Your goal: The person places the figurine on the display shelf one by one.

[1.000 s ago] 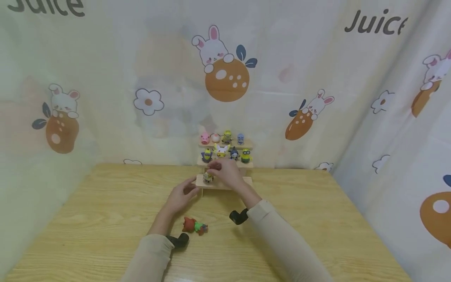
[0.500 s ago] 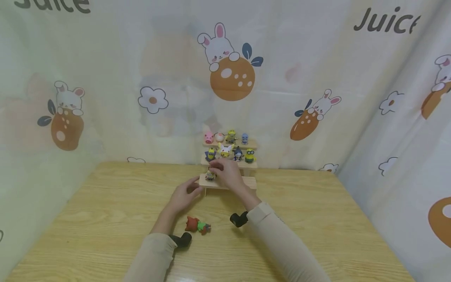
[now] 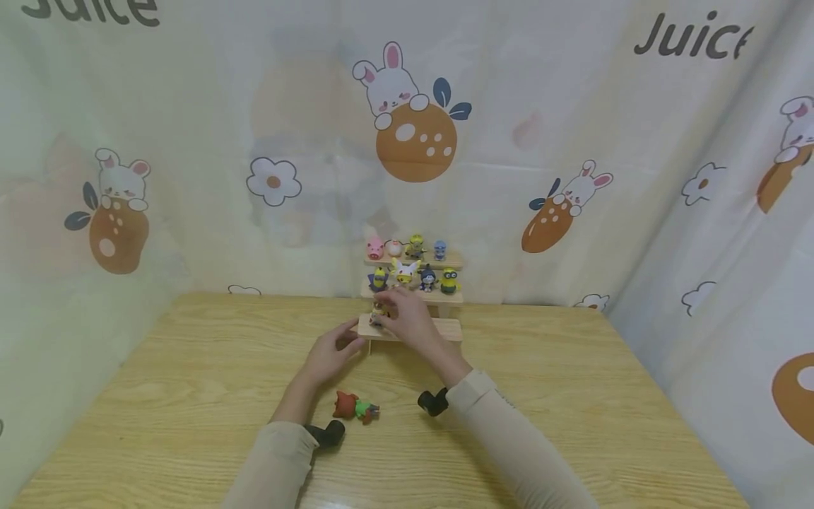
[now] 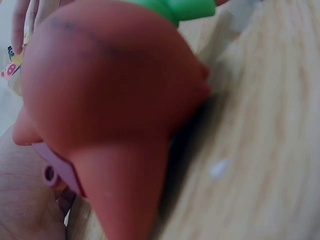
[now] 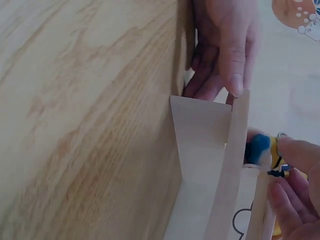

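Note:
A stepped wooden display stand [image 3: 447, 329] stands at the back of the table. On the left end of its lowest step is a small minion figurine [image 3: 376, 315], partly covered by my right hand [image 3: 415, 324], which pinches it between thumb and fingers. The right wrist view shows the figurine's blue and yellow body [image 5: 261, 148] against the step. My left hand [image 3: 327, 359] holds that step's left end, its thumb on the edge. Closer to me, a red-headed figurine [image 3: 346, 405] with a green top lies on the table; its red head [image 4: 105, 75] fills much of the left wrist view.
Several small figurines, among them a pink pig [image 3: 375, 249] and a green-suited minion [image 3: 449, 281], stand on the two upper steps. Behind the stand hangs a printed curtain [image 3: 318, 233]. A black wrist mount [image 3: 434, 403] juts from each sleeve above the wooden table [image 3: 540, 396].
My right hand's fingers have shifted slightly on the minion figurine and now sit lower around it. The head view has swung a little. My left hand stays at the step's end.

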The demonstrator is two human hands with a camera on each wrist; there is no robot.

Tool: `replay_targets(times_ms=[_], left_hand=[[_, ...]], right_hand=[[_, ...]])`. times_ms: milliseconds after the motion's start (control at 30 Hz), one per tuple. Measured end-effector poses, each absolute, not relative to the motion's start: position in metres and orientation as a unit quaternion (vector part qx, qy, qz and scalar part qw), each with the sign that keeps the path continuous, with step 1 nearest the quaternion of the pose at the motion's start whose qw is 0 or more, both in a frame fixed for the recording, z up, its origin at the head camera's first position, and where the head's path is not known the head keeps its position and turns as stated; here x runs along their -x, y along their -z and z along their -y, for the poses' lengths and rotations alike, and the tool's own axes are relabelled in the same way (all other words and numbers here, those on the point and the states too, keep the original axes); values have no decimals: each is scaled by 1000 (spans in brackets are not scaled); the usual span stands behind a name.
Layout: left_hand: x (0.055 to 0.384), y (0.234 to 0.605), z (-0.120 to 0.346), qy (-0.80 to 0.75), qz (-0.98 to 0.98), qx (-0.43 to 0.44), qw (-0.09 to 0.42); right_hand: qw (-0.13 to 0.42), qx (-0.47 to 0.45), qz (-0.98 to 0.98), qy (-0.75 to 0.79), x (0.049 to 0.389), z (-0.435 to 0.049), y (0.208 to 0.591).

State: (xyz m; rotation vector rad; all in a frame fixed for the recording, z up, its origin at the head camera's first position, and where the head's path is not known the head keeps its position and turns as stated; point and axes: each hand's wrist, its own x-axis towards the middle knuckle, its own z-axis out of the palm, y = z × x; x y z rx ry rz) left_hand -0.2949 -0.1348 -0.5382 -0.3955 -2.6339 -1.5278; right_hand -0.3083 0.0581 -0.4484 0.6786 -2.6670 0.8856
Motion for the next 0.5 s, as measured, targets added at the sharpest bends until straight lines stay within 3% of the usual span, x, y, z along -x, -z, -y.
replay_targets(times_ms=[500], left_hand=[[295, 537, 136, 498, 856, 131, 33]], right_hand=[[151, -206, 919, -302, 313, -53, 454]])
